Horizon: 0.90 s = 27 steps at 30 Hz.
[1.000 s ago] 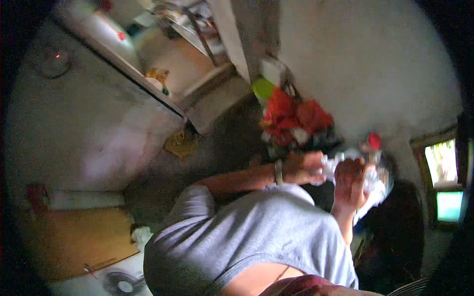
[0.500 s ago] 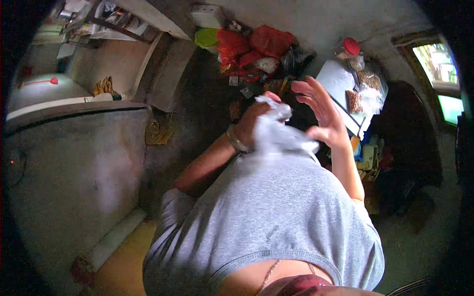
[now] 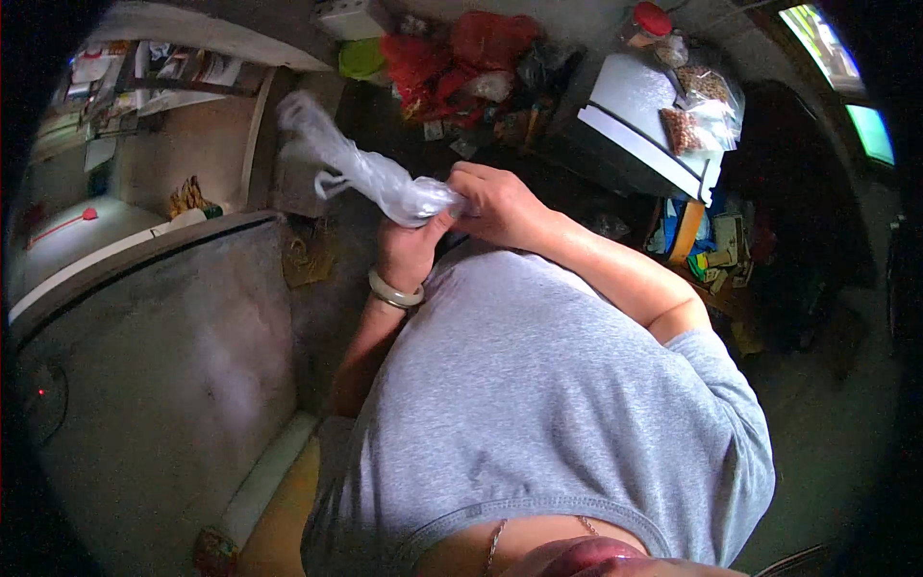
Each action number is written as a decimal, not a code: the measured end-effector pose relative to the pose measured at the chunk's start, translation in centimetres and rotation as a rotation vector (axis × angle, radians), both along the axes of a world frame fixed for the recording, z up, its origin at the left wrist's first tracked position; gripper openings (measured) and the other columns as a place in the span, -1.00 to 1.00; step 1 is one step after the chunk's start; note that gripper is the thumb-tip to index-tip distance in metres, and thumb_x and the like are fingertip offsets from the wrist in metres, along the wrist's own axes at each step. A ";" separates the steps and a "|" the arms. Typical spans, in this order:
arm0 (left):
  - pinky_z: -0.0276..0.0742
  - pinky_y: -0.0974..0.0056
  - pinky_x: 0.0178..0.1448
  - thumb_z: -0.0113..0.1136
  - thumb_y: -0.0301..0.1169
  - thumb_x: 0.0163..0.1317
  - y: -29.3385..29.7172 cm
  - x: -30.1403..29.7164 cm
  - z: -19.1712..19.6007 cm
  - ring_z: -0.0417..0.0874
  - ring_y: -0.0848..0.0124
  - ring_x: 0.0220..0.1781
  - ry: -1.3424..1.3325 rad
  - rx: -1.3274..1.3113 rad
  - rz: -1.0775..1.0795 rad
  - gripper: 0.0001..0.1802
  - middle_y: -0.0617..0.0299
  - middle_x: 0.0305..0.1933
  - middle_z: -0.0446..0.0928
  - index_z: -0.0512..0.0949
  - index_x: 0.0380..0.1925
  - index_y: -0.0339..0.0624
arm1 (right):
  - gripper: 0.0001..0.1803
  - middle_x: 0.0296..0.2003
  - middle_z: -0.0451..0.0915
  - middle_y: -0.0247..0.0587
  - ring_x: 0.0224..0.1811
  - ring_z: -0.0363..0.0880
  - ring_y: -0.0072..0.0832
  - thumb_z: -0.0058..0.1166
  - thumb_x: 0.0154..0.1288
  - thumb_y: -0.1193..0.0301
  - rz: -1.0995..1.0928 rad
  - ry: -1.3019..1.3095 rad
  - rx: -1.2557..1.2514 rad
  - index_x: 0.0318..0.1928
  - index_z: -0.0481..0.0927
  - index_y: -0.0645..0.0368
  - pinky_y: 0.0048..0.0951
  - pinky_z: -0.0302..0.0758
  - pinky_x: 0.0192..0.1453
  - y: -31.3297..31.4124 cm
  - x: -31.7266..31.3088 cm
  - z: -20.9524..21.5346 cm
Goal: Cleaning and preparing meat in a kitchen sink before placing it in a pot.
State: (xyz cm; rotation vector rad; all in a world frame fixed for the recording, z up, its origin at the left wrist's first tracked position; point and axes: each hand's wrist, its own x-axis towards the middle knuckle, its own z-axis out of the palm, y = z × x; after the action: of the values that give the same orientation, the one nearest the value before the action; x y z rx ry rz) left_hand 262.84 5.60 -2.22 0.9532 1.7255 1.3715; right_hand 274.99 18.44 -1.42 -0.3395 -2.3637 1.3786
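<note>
A white translucent plastic bag (image 3: 370,178), bunched into a long twist, stretches up and to the left from my hands. My left hand (image 3: 409,248), with a pale bangle at the wrist, is closed on the bag's lower end from below. Right beside it, my right hand (image 3: 500,204) is closed on the same end, its fingers curled. The two hands nearly touch in front of my grey shirt. The bag's far end hangs loose, with a small loop sticking out at its side. Part of the gripped end is hidden inside my fingers.
Red mesh bags (image 3: 457,62) lie at the back beside a green lid (image 3: 361,58). At the right, a white-topped cabinet (image 3: 630,91) carries clear packets of nuts (image 3: 685,132) and a red-lidded jar (image 3: 652,19). A low wall (image 3: 163,327) runs along the left.
The bag has swung from in front of my chest to the upper left and is now stretched long. My right hand, open before, has come across and closed on it. My view has shifted slightly.
</note>
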 end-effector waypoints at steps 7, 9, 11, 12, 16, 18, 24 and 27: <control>0.27 0.24 0.20 0.07 -0.49 0.17 -5.9 -5.6 -1.0 0.40 0.37 0.13 -0.562 0.340 0.442 -0.62 0.18 0.09 0.41 0.40 0.03 -0.22 | -0.85 -0.39 0.48 -0.26 -0.31 0.48 -0.50 0.11 0.13 0.51 0.129 -0.144 -0.780 -0.27 0.50 0.27 -0.51 0.42 -0.21 -0.6 -5.8 -2.5; 0.19 0.24 0.28 0.01 -0.46 0.19 -7.2 -7.7 -2.4 0.33 0.35 0.19 -0.634 0.417 0.405 -0.51 0.19 0.15 0.33 0.28 0.16 -0.18 | -0.87 -0.31 0.42 -0.30 -0.22 0.42 -0.55 0.07 0.16 0.52 0.201 -0.104 -0.684 -0.27 0.48 0.27 -0.51 0.38 -0.11 -1.3 -8.6 -2.8; 0.21 0.24 0.27 0.04 -0.46 0.18 -8.9 -10.5 -4.6 0.33 0.34 0.19 -0.465 0.257 0.400 -0.49 0.18 0.15 0.34 0.27 0.17 -0.20 | -0.63 -0.15 0.41 -0.24 -0.02 0.34 -0.51 0.17 0.11 0.46 0.356 0.018 -0.605 -0.07 0.40 0.26 -0.44 0.31 0.07 -2.6 -12.6 -2.7; 0.21 0.24 0.26 0.07 -0.47 0.17 -9.4 -12.4 -4.2 0.32 0.34 0.20 -0.394 0.207 0.295 -0.48 0.16 0.17 0.33 0.27 0.17 -0.22 | -0.56 -0.11 0.43 -0.23 -0.01 0.36 -0.50 0.19 0.09 0.46 0.365 0.005 -0.505 -0.02 0.37 0.25 -0.45 0.32 0.08 -3.8 -15.0 -1.4; 0.24 0.23 0.24 0.09 -0.49 0.16 -15.5 -20.2 -10.2 0.35 0.30 0.17 -0.085 0.203 0.281 -0.52 0.13 0.13 0.35 0.30 0.12 -0.27 | -0.63 -0.13 0.53 -0.21 -0.04 0.46 -0.50 0.16 0.09 0.52 0.417 -0.172 -0.518 -0.05 0.45 0.27 -0.48 0.35 0.07 -7.1 -24.8 -1.4; 0.25 0.22 0.23 0.04 -0.41 0.21 -17.3 -25.8 -11.0 0.37 0.27 0.15 0.011 0.172 0.311 -0.55 0.11 0.12 0.36 0.31 0.10 -0.27 | -0.71 -0.19 0.56 -0.22 -0.08 0.47 -0.52 0.09 0.09 0.58 0.384 -0.269 -0.700 -0.11 0.51 0.28 -0.47 0.36 0.06 -8.5 -30.0 -2.3; 0.33 0.13 0.16 -0.04 -0.02 0.25 -20.6 -38.5 -3.4 0.41 0.20 0.11 -0.007 0.279 0.588 -0.41 0.06 0.08 0.37 0.30 0.08 -0.29 | -0.58 -0.12 0.53 -0.18 -0.03 0.46 -0.43 0.02 0.15 0.59 0.281 -0.357 -0.870 0.07 0.42 0.25 -0.40 0.36 0.10 -11.6 -43.2 -0.7; 0.33 0.16 0.14 -0.01 0.09 0.19 -21.1 -42.5 0.6 0.38 0.19 0.12 -0.203 0.003 0.606 -0.31 -0.02 0.02 0.38 0.30 0.06 -0.33 | -0.56 -0.01 0.45 -0.12 0.03 0.43 -0.37 0.01 0.18 0.56 0.467 -0.128 -0.416 0.12 0.37 0.25 -0.38 0.37 0.11 -12.9 -49.7 -1.7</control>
State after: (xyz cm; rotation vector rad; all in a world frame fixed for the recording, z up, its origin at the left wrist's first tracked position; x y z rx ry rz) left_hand 220.35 -15.49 -1.59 0.2701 1.9306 1.7725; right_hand 225.28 5.51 -3.15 0.0272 -2.3330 2.1300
